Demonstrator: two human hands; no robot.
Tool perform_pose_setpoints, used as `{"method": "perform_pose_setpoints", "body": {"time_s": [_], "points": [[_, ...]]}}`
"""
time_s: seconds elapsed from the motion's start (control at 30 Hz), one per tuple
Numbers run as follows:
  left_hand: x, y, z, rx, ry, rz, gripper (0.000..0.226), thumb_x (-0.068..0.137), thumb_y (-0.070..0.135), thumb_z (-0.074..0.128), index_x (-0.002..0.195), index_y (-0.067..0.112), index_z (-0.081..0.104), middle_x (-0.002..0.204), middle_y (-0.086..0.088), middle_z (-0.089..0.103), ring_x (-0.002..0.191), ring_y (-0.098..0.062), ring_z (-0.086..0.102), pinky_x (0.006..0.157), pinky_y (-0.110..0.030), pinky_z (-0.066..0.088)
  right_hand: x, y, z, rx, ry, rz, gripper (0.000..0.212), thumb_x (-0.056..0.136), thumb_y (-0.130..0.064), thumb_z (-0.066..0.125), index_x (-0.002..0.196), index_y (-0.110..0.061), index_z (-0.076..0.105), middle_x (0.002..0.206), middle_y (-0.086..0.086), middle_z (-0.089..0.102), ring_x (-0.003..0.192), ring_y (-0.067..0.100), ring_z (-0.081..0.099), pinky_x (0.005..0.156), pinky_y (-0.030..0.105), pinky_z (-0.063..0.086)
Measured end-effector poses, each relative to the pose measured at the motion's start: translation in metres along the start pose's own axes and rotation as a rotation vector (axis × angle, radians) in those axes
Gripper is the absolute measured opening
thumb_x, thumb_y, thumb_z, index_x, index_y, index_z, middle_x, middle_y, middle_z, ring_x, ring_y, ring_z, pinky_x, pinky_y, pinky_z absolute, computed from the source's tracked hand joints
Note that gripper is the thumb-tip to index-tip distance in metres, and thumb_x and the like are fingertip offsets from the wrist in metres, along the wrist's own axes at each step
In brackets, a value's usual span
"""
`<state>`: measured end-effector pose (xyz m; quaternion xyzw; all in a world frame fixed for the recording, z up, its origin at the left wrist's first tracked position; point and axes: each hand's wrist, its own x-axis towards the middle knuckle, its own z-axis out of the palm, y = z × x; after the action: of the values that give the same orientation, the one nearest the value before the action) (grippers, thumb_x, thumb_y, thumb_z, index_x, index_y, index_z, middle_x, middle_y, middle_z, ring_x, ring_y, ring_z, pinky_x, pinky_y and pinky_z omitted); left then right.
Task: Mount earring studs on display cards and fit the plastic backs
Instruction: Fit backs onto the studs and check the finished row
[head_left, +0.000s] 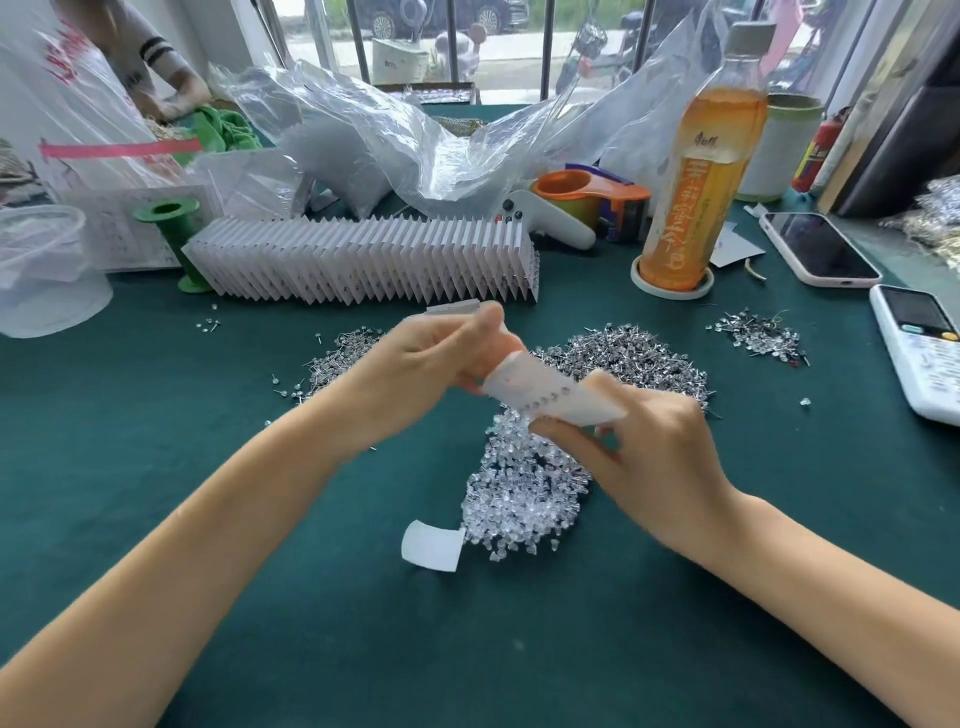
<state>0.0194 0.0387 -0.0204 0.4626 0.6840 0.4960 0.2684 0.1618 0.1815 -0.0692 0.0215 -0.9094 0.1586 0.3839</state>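
Dark green felt table (156, 467) by a barred window, street and parked cars outside. Nearest: a small curled white card (432, 546) lies flat at the near edge of the clear plastic backs pile (524, 493). Above that pile both hands hold a white display card (550, 395) in the air, long axis running from upper left down to lower right, lower-right end toward the right hand; a row of small studs or holes shows along its lower edge, too blurred to tell which. Left hand (431, 358) has fingers curled round the card's upper-left end, thumb on top; a second white strip sticks out past its fingertips, motion-blurred. Right hand (654, 457) pinches the lower-right end, thumb over, fingers under; whether it also holds a back or stud, cannot tell. Behind the hands, stud piles (639, 358) spread on the felt, partly hidden by hands and card; a smaller heap (761, 335) sits to the right. Further back: a long fanned row of finished cards (363, 260), green spool (174, 228), orange tape dispenser (592, 200), tea bottle (701, 171) on a coaster, phone (818, 249), a white remote (919, 348) cut off at the right edge, crumpled plastic bags (389, 130). Another person's arm (156, 62) top left, mostly cut off.
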Motion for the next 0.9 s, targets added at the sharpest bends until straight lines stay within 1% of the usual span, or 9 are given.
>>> {"method": "perform_pose_setpoints", "body": {"time_s": [0.07,0.13,0.23,0.37,0.43,0.53,0.6,0.73,0.9], "points": [[0.000,0.000,-0.003,-0.100,0.047,0.003,0.032,0.084,0.040,0.046,0.094,0.016,0.066,0.090,-0.002,0.071,0.083,-0.014,0.066,0.077,-0.026,0.054,0.001,-0.003,-0.001,0.198,-0.043,0.351,0.032,0.078,-0.041,0.072,0.090,-0.012,0.074,0.073,-0.004,0.073,0.049,0.021,0.054,0.051,0.033,0.045],[0.000,-0.003,0.001,-0.054,0.054,0.054,0.023,0.082,0.029,0.056,0.096,0.014,0.065,0.087,0.000,0.071,0.079,-0.009,0.066,0.074,-0.022,0.054,0.003,-0.005,-0.001,0.453,-0.051,0.563,0.024,0.072,-0.040,0.075,0.090,-0.023,0.072,0.080,-0.013,0.074,0.056,0.021,0.058,0.054,0.030,0.046],[0.001,-0.008,0.005,-0.092,0.140,0.073,0.016,0.081,0.020,0.061,0.094,0.013,0.068,0.082,0.002,0.073,0.075,-0.005,0.066,0.070,-0.020,0.054,0.008,-0.009,-0.003,0.693,-0.039,0.620,0.026,0.068,-0.042,0.072,0.089,-0.028,0.063,0.082,-0.018,0.073,0.061,0.006,0.067,0.048,0.015,0.045],[0.001,-0.014,0.002,-0.017,0.237,0.030,0.014,0.082,0.026,0.062,0.092,0.026,0.071,0.085,0.013,0.073,0.080,0.000,0.065,0.072,-0.019,0.054,0.011,-0.006,-0.011,0.845,0.034,0.753,0.029,0.079,-0.037,0.066,0.082,-0.009,0.060,0.065,0.000,0.070,0.049,0.012,0.061,0.038,0.018,0.039],[0.000,-0.017,0.004,0.138,0.250,0.027,0.027,0.080,0.045,0.058,0.102,0.034,0.068,0.100,0.014,0.069,0.090,-0.004,0.064,0.082,-0.028,0.054,0.011,-0.004,-0.013,0.891,0.029,0.850,0.024,0.078,-0.032,0.068,0.080,-0.009,0.062,0.058,0.001,0.066,0.047,0.012,0.056,0.037,0.018,0.035],[-0.004,-0.018,0.008,0.420,0.170,0.115,0.066,0.071,0.064,0.058,0.128,0.032,0.054,0.127,0.016,0.050,0.109,-0.001,0.054,0.091,-0.020,0.048,0.013,-0.003,-0.013,0.947,0.033,0.930,0.015,0.083,-0.024,0.067,0.078,-0.011,0.061,0.052,0.000,0.062,0.044,0.010,0.053,0.036,0.017,0.029],[-0.005,-0.019,0.010,0.469,0.137,0.163,0.079,0.066,0.064,0.064,0.135,0.026,0.050,0.133,0.015,0.047,0.117,0.000,0.049,0.096,-0.018,0.044,0.013,-0.001,-0.014,0.953,0.046,0.962,0.014,0.086,-0.021,0.066,0.076,-0.013,0.060,0.051,-0.001,0.061,0.042,0.008,0.051,0.036,0.016,0.027],[-0.006,-0.019,0.011,0.562,0.197,0.229,0.074,0.068,0.057,0.066,0.131,0.021,0.054,0.127,0.013,0.054,0.111,0.001,0.051,0.097,-0.010,0.037,0.017,0.006,-0.019,0.878,-0.069,0.996,0.020,0.089,-0.031,0.063,0.076,-0.015,0.062,0.056,-0.002,0.065,0.040,0.006,0.046,0.037,0.014,0.028],[-0.009,-0.021,0.014,0.679,0.232,0.204,0.072,0.071,0.066,0.065,0.133,0.033,0.047,0.119,0.022,0.052,0.101,0.007,0.047,0.089,-0.006,0.033,0.023,0.047,-0.055,0.281,-0.225,0.688,0.014,0.079,-0.038,0.072,0.076,-0.024,0.070,0.067,-0.013,0.070,0.048,0.002,0.049,0.051,0.016,0.041]]}}
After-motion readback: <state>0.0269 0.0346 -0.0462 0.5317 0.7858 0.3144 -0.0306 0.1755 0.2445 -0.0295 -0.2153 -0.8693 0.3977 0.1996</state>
